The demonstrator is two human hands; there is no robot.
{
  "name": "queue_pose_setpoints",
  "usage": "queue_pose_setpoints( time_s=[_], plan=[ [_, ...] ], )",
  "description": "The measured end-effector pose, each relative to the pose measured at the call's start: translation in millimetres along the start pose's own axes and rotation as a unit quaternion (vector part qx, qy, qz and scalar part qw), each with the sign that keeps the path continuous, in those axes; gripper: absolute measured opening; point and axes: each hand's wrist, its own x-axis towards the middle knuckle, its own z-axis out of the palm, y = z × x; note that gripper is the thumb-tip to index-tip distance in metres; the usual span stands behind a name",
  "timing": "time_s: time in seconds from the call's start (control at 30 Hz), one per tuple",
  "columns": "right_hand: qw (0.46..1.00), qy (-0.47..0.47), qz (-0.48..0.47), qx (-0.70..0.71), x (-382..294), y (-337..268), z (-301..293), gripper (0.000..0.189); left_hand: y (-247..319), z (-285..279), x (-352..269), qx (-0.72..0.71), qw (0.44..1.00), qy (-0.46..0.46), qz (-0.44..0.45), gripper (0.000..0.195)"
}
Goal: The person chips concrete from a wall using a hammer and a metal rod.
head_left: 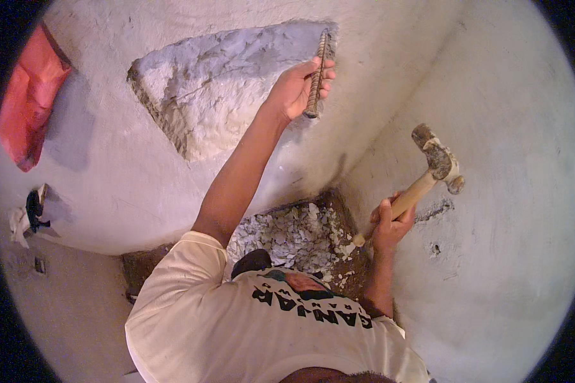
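My left hand (301, 86) grips a ribbed steel bar (317, 76), probably a chisel cut from rebar. Its far tip meets the upper right corner of a rough chipped recess (220, 91) in the plastered wall (139, 201). In my right hand (394, 222) is the wooden handle of a ball-peen hammer (440, 160). The hammer's head is raised to the right, apart from the bar, and looks coated with pale dust. Bare, uneven material shows inside the recess, and the plaster edge around it is jagged.
A heap of broken plaster chips (287, 234) covers the floor in the corner below. The adjoining wall (503, 143) rises close on my right, with a gouge (433, 210) in it. A red sheet-like item (33, 100) hangs at left, above a small dark object (36, 208) on the wall.
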Motion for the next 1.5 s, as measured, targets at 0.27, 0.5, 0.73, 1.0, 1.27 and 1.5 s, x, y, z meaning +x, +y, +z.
queue_pose_setpoints(
  time_s=[0.27, 0.5, 0.73, 1.0, 1.27, 1.5],
  plan=[
    [0.986, -0.079, -0.102, 0.108, -3, -12, 5, 0.029, 2, 13, 3, -0.257, 0.964, -0.060, -0.031, 0.036],
    [0.919, -0.146, -0.261, 0.255, 10, -77, 39, 0.039, 6, 18, 5, -0.338, 0.936, -0.095, -0.036, 0.035],
    [0.905, -0.145, -0.287, 0.279, -2, -106, 57, 0.047, 5, 18, 10, -0.339, 0.937, -0.076, -0.023, 0.032],
    [0.885, -0.086, -0.362, -0.282, 8, -1, 70, 0.021, 5, 37, 15, -0.266, 0.964, -0.011, 0.026, 0.023],
    [0.966, -0.075, -0.246, 0.026, -7, -103, 74, 0.034, 5, 17, 21, -0.347, 0.934, -0.081, 0.018, 0.024],
    [0.888, -0.052, -0.397, -0.226, 10, -51, 86, 0.026, 6, 42, 27, -0.380, 0.924, -0.021, 0.044, 0.021]
  ],
)
